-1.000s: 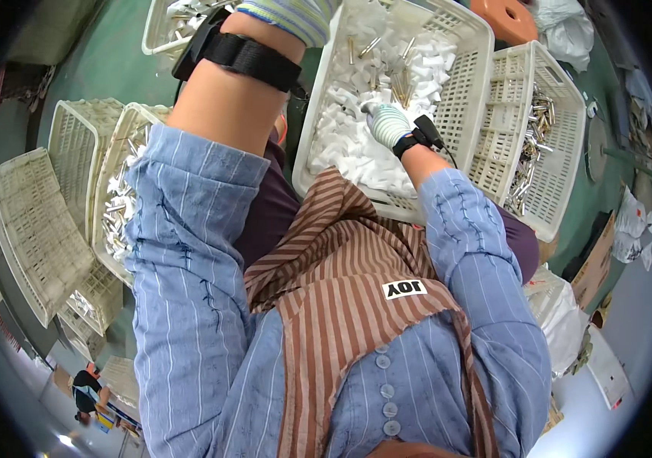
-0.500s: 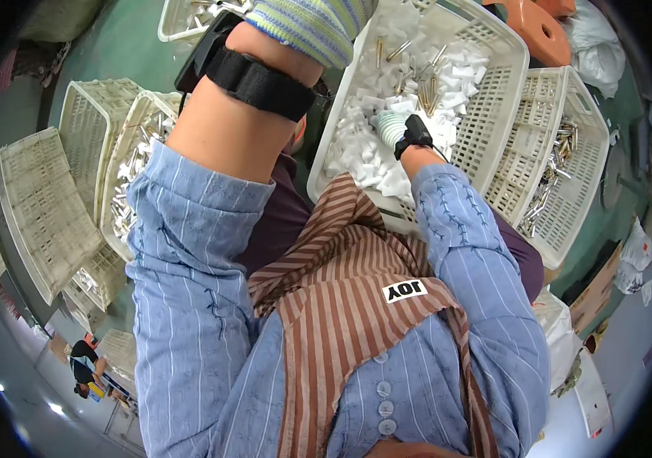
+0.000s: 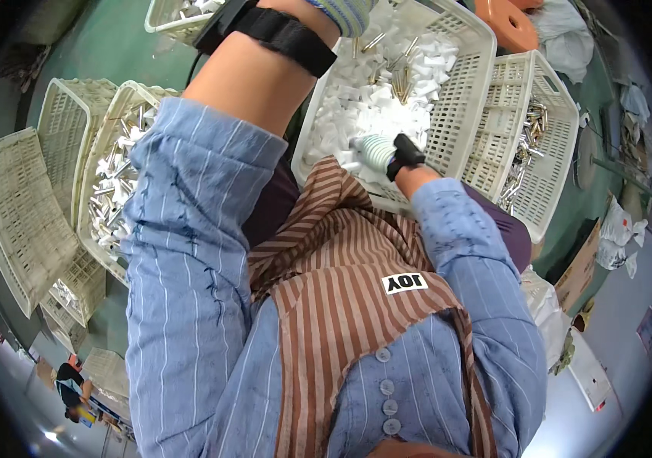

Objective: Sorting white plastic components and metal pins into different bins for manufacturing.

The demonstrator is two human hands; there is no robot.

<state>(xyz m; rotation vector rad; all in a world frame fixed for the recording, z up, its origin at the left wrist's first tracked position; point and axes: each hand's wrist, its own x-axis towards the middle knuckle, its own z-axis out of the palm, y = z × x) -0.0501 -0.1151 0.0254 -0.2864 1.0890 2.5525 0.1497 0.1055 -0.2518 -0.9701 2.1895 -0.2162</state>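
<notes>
My left hand (image 3: 343, 14), in a striped knit glove, shows only in part at the top edge. Its fingers are out of view, and so is anything they may hold. My right hand (image 3: 376, 153), in a green-and-white striped glove, is low over the near part of a white plastic basket (image 3: 459, 114). Motion smears its fingers, so their grip is unclear. Small white pieces (image 3: 375, 111) fill the basket around and beyond this hand. Several gold-coloured metal tubes (image 3: 400, 84) lie on top of the pieces, farther from me.
To the right stands another basket (image 3: 551, 179) with metal tubes (image 3: 528, 145). On my left, a basket (image 3: 85, 179) contains white and metal pieces (image 3: 112, 191), beside a tipped basket (image 3: 24, 214). An orange stool (image 3: 510, 27) is at the far right. A person (image 3: 72, 389) is at lower left.
My right hand has drawn back toward me and a little left within the basket. My left hand has risen farther out past the top edge. The whole view has shifted slightly.
</notes>
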